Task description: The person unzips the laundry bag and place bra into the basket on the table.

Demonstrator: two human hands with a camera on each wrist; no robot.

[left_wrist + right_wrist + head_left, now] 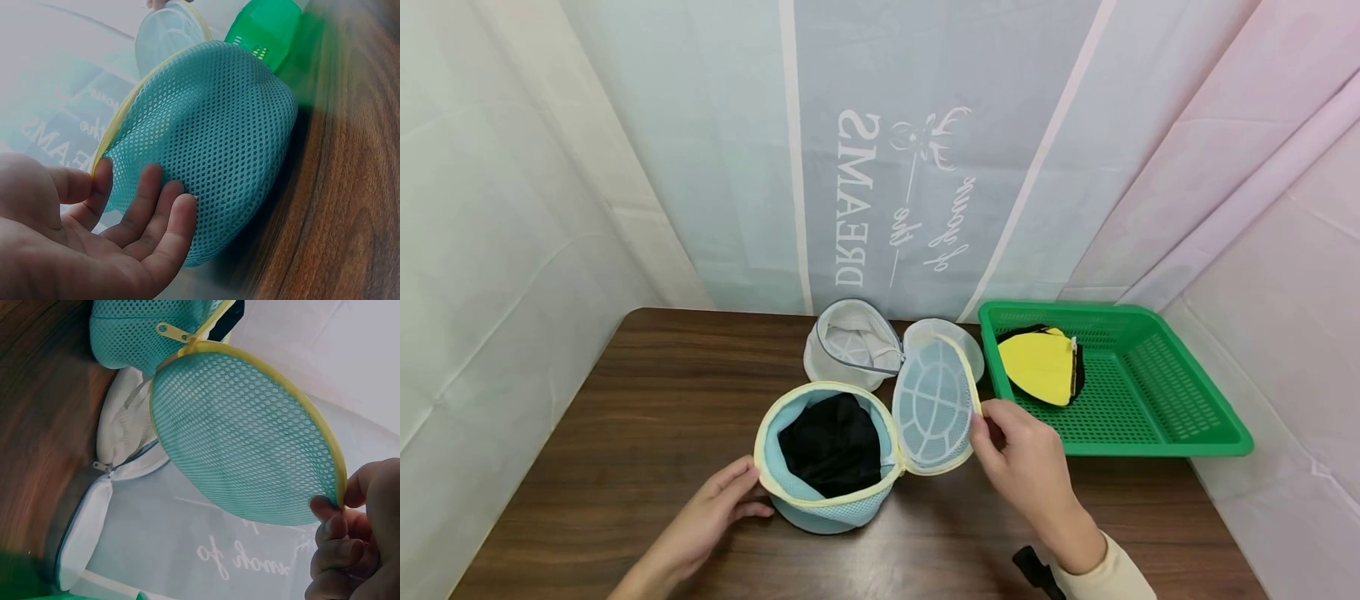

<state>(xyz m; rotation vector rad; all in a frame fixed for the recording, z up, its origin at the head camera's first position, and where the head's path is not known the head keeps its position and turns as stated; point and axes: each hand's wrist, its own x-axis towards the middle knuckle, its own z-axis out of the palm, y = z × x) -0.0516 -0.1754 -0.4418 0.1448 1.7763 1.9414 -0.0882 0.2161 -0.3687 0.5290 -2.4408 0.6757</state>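
Note:
A blue mesh laundry bag (831,512) with yellow zipper trim stands on the table, its round lid (934,404) folded out to the right. Inside lies a bundle of black cloth (831,446). My left hand (711,521) pinches the bag's yellow rim at the left between thumb and forefinger; its other fingers lie loose beside the mesh wall (219,137). With thumb and fingertips my right hand (1026,467) pinches the lid's outer edge. A yellow zipper pull (173,332) hangs near the hinge in the right wrist view.
Behind the blue bag sits a white mesh bag (850,342) with its lid (973,346) opened out. At the right, a green plastic basket (1165,446) holds a yellow and black cloth item (1037,367). A printed curtain (917,83) hangs behind the wooden table (647,417).

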